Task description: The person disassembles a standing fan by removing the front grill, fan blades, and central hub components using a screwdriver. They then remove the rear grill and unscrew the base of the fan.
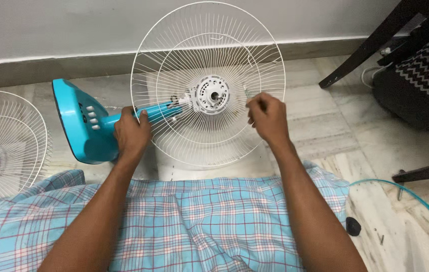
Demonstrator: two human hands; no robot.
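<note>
I have my left hand (131, 133) clamped around the blue fan neck (144, 116) at nine o'clock, steadying it on the floor (325, 126), while my right hand (268, 118) pinches the white rear grille (209, 85) wires at three o'clock.

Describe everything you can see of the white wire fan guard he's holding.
The rear fan guard is a round white wire grille with thin radial spokes and ring wires. It stands tilted on the marble floor, mounted to the teal fan's motor hub. The right hand pinches its wires; the left hand grips the teal neck.
</note>
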